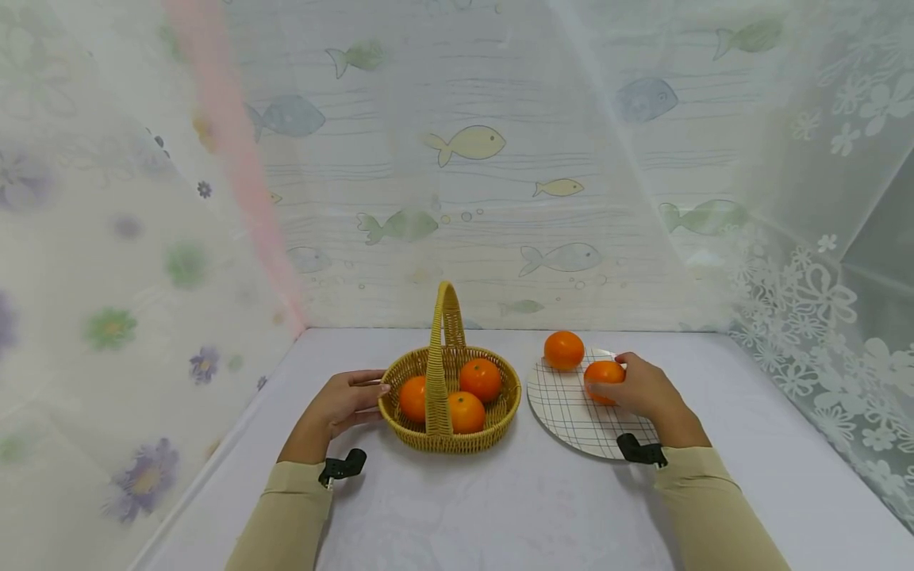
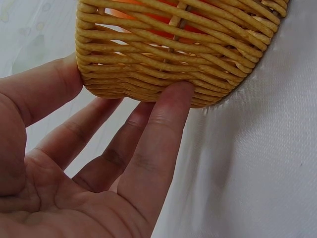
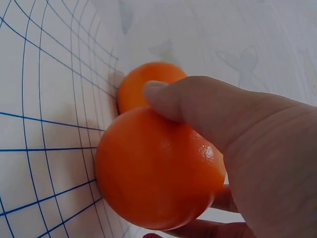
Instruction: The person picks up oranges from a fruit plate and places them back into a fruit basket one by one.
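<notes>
Head view: a person sits at a white table (image 1: 500, 500) hung round with fish-printed curtains, both arms stretched forward. The right hand (image 1: 646, 391) is closed round an orange (image 1: 603, 375) that lies on a grid-patterned plate (image 1: 571, 416), toward the right of the table's middle. The right wrist view shows the thumb (image 3: 198, 101) curled over the top of the fruit and fingers wrapped beneath it, so the grasp looks firm. A second orange (image 1: 563, 350) sits at the plate's far rim, just beyond the held one, and the two look close to touching.

The left hand (image 1: 347, 401) is relaxed and open, its straight fingers (image 2: 163, 129) resting against the outer wall of a woven basket (image 1: 410, 366); it holds nothing. The basket stands just left of the plate, nearly touching it, with three oranges (image 1: 480, 378) inside and its tall handle (image 1: 444, 341) arched from front to back.

So the held orange lies to the right of the basket, with the right hand plainly the nearer. The handle's arch runs away from the person and splits the basket's opening into a left and a right half, the right half facing the plate.
</notes>
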The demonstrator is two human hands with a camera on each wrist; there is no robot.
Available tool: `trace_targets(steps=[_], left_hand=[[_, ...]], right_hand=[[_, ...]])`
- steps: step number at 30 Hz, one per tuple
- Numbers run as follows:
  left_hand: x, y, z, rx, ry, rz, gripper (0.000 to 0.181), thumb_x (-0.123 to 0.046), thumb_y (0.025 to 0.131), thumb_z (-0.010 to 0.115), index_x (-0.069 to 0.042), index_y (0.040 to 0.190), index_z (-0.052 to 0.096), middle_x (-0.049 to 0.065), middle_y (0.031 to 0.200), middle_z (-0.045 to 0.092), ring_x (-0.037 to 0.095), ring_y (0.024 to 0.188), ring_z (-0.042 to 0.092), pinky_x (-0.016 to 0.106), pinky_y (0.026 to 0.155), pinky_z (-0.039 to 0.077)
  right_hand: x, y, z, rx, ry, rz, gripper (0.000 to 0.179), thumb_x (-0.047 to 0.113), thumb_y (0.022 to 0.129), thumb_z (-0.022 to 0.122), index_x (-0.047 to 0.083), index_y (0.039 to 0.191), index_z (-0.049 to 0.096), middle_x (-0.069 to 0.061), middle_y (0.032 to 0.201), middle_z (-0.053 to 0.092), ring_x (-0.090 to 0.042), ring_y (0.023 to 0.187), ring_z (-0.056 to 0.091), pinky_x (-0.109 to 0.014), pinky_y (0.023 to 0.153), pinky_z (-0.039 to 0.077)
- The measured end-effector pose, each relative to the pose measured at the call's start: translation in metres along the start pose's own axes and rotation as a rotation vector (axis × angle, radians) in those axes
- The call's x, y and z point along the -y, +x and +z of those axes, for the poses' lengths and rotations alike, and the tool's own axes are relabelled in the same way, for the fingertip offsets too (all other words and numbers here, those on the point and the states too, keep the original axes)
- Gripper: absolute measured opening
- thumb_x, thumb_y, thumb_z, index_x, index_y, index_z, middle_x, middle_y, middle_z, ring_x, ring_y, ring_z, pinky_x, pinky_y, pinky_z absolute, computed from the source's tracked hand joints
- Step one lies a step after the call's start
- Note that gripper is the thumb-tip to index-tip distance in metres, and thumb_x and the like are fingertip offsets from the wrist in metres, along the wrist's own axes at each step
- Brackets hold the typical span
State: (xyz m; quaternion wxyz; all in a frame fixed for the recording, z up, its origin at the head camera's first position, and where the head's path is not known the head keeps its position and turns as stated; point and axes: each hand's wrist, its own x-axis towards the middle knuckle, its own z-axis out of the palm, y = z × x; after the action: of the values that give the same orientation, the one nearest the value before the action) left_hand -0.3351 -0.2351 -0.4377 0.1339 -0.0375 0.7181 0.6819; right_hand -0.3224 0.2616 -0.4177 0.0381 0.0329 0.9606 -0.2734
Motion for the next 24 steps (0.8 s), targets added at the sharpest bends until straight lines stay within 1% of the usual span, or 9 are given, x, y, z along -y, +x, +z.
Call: trace_targets(steps=[5,11,14,16,19,24], left_hand=[[-0.0005,0.0000,-0.0001,0.000,-0.004,-0.002,0.049,-0.018,0.085,0.072,-0.012,0.131,0.057,0.013,0.126,0.061,0.029,0.102,0.067,0.045,0.084,0.056],[-0.0013,0.0004,0.0008,-0.001,-0.002,0.000,0.049,-0.018,0.085,0.073,-0.012,0.131,0.057,0.013,0.126,0.061,0.028,0.102,0.067,0.045,0.084,0.056],[-0.0015,0.0005,0.0009,-0.003,-0.010,-0.009,0.049,-0.017,0.084,0.073,-0.012,0.130,0.058,0.013,0.126,0.061,0.028,0.101,0.067,0.045,0.084,0.056],[-0.0013,0.0005,0.0007,0.000,-0.005,-0.003,0.049,-0.017,0.085,0.072,-0.011,0.131,0.057,0.014,0.127,0.060,0.028,0.101,0.067,0.045,0.084,0.056],[-0.0008,0.0008,0.0003,-0.004,-0.010,-0.008,0.050,-0.017,0.085,0.073,-0.010,0.131,0.057,0.014,0.127,0.060,0.027,0.101,0.067,0.045,0.084,0.056],[-0.0007,0.0003,0.0000,-0.007,-0.006,-0.015,0.048,-0.018,0.085,0.073,-0.012,0.130,0.058,0.012,0.126,0.061,0.027,0.101,0.067,0.045,0.084,0.056]], right_hand=[[0.0013,-0.0012,0.0002,-0.002,-0.006,-0.012,0.089,0.061,0.072,0.072,0.001,0.132,0.045,-0.018,0.119,0.059,-0.032,0.101,0.055,-0.048,0.082,0.048],[0.0036,-0.0020,-0.0005,-0.030,-0.006,-0.017,0.086,0.059,0.071,0.074,0.003,0.130,0.046,-0.017,0.116,0.060,-0.031,0.098,0.055,-0.044,0.079,0.049],[0.0042,-0.0014,-0.0006,-0.044,0.000,-0.027,0.082,0.056,0.072,0.074,0.004,0.129,0.046,-0.017,0.116,0.059,-0.031,0.097,0.055,-0.043,0.077,0.049],[0.0045,-0.0007,-0.0003,-0.056,0.002,-0.036,0.080,0.054,0.073,0.075,0.004,0.129,0.045,-0.017,0.117,0.059,-0.032,0.098,0.055,-0.042,0.077,0.050],[0.0052,0.0007,0.0004,-0.073,0.009,-0.044,0.079,0.051,0.073,0.075,0.005,0.130,0.044,-0.017,0.118,0.058,-0.032,0.098,0.055,-0.043,0.079,0.051],[0.0091,0.0005,-0.0002,-0.070,0.046,-0.066,0.079,0.045,0.071,0.077,0.005,0.129,0.041,-0.017,0.118,0.057,-0.031,0.098,0.055,-0.041,0.080,0.051]])
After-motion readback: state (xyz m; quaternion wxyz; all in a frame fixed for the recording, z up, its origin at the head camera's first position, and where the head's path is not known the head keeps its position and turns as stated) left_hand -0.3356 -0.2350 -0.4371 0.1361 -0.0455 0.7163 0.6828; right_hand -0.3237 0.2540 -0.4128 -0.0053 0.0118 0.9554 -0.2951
